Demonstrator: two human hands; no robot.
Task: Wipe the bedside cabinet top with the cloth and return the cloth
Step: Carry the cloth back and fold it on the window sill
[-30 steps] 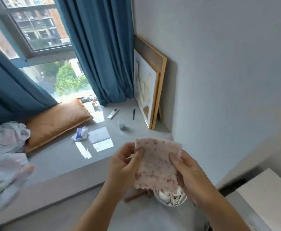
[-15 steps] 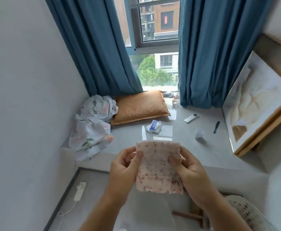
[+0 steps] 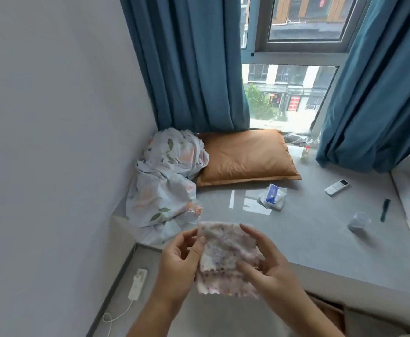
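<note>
A pale cloth with pink speckles (image 3: 226, 251) is held up in front of me at the lower middle of the view. My left hand (image 3: 177, 263) pinches its left edge between thumb and fingers. My right hand (image 3: 269, 266) grips the right side, with the index finger laid across the cloth's front. The cloth is partly folded, its lower edge hanging below both hands. The bedside cabinet is not in view.
Behind the hands runs a grey window ledge (image 3: 308, 239) with an orange pillow (image 3: 245, 156), a crumpled floral sheet (image 3: 165, 183), a tissue pack (image 3: 273, 197), a remote (image 3: 337, 187), a pen (image 3: 385, 209) and a small cup (image 3: 359, 221). A power strip (image 3: 137, 283) lies on the floor by the left wall.
My view has swung left from the framed picture and wall to the window ledge. The cloth, flat before, is now being folded over between both hands.
</note>
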